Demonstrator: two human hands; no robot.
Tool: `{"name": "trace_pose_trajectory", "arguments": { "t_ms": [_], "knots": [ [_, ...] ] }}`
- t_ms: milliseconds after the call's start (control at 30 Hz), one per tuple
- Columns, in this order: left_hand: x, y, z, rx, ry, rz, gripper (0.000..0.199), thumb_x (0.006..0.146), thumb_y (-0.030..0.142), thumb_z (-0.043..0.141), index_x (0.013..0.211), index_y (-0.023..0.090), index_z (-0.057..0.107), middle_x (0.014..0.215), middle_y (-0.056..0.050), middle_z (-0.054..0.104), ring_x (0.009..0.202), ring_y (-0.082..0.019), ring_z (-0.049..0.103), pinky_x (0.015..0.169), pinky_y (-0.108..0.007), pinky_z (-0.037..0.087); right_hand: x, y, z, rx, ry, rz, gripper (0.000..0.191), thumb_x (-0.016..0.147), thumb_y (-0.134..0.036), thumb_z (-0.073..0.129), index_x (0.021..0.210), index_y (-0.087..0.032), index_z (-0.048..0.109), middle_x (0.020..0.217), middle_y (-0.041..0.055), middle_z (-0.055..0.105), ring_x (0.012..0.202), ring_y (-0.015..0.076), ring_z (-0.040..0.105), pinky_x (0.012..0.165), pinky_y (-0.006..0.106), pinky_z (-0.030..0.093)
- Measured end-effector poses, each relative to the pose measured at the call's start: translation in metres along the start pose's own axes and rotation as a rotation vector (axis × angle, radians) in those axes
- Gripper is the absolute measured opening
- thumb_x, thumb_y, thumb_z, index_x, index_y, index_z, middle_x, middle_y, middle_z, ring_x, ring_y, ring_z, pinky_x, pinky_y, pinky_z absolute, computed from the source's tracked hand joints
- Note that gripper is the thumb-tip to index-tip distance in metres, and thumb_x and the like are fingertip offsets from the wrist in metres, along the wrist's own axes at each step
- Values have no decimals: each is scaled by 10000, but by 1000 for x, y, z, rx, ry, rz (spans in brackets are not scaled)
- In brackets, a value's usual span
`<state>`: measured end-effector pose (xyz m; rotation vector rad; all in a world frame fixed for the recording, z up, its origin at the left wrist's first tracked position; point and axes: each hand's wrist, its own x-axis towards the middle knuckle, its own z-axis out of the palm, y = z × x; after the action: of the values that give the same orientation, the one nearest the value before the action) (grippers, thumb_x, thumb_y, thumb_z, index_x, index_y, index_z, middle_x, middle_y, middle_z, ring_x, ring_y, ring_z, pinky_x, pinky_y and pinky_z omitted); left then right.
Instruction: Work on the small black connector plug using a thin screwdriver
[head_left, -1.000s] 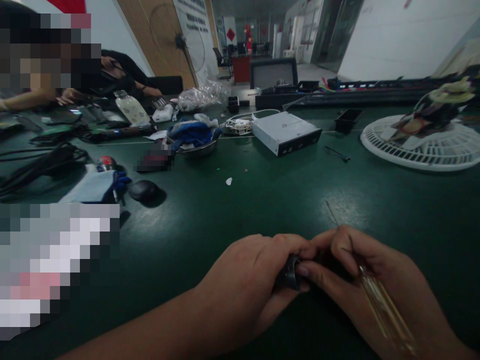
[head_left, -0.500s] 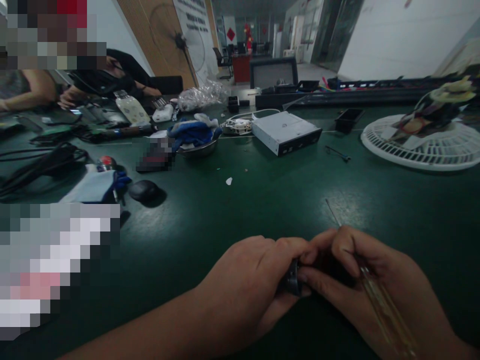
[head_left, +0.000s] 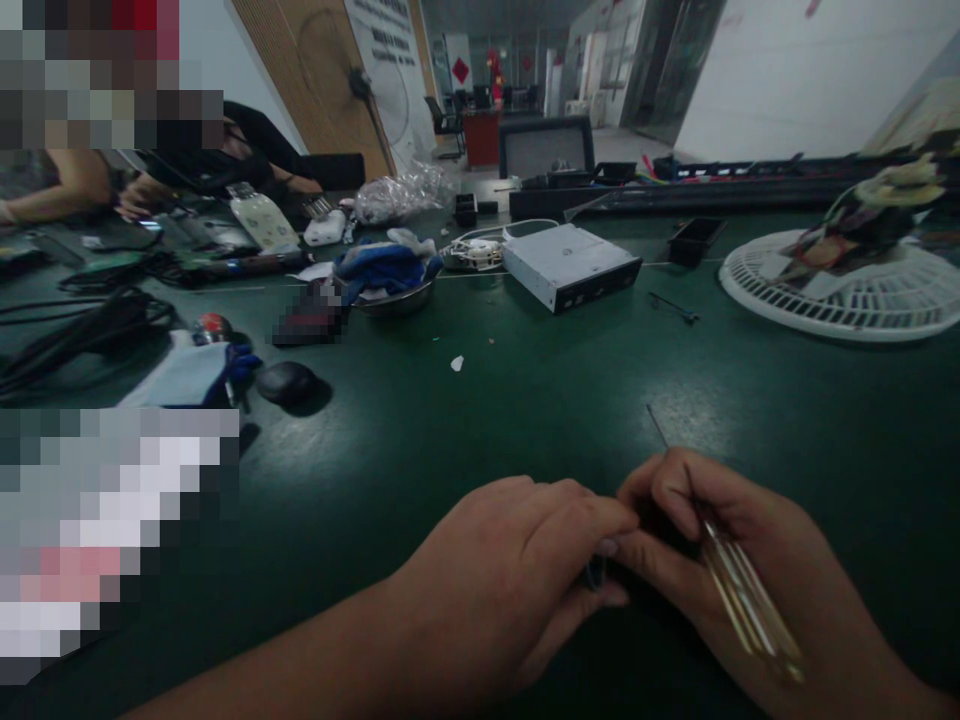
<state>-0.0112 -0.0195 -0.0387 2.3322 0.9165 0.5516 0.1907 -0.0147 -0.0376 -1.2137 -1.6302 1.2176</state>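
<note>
Dark part (head_left: 596,573): likely light, stiff; pinch the rim.
My left hand (head_left: 510,560) grips it, right hand (head_left: 795,570) a screwdriver (head_left: 750,598), nearer than the optical drive (head_left: 568,258).

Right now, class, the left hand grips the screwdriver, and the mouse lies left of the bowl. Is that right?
Not quite: the hand is wrong. The head view shows the screwdriver in the right hand, not the left hand. The mouse does lie left of the bowl.
</note>
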Motion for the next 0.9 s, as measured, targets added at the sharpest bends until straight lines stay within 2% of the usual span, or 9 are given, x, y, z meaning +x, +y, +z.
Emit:
{"name": "trace_pose_trajectory", "arguments": {
  "t_ms": [233,400,567,667,733,833,900],
  "knots": [
    [1,3,-1,51,-18,32,208,985,275,594,1176,213,542,1012,3,654,833,-162,581,728,-311,405,2,1,3,64,-164,-13,349,818,-231,691,668,-239,376,650,-44,558,533,105,546,455,195,437],
    [1,3,-1,68,-34,25,250,969,255,602,1206,211,535,1032,-5,661,808,-161,580,720,-318,411,2,2,5,37,-152,1,344,801,-211,670,666,-246,356,631,-49,533,522,110,521,449,210,423],
    [1,4,-4,102,-46,127,237,1001,244,537,1229,192,498,1069,-32,667,893,-175,606,738,-325,439,-3,5,2,-28,-187,-55,302,799,-120,635,711,-245,374,668,-59,524,556,106,498,503,221,435],
    [-1,6,-4,95,-11,111,221,988,246,558,1197,203,500,1022,-16,669,827,-165,600,706,-319,443,-6,5,-3,62,-243,-55,230,912,-218,608,781,-248,421,708,-51,522,587,114,495,516,221,436],
    [-2,6,-2,85,49,46,245,953,230,605,1175,223,501,995,7,667,802,-160,598,707,-317,451,-7,6,-5,140,-187,-92,180,1000,-376,524,863,-261,508,754,-29,548,635,132,520,535,229,448],
    [-3,6,-1,119,171,-58,340,906,180,644,1198,257,488,1003,23,663,837,-167,614,742,-323,475,-7,5,-3,222,24,-187,375,1025,-574,373,1003,-305,632,903,11,612,761,167,578,623,254,496],
    [-3,5,-1,143,236,-129,364,897,153,639,1206,273,490,1023,21,668,879,-176,633,769,-336,495,-7,3,-1,266,142,-210,514,988,-681,325,963,-307,676,950,25,622,768,180,584,631,268,503]
  ]
}}
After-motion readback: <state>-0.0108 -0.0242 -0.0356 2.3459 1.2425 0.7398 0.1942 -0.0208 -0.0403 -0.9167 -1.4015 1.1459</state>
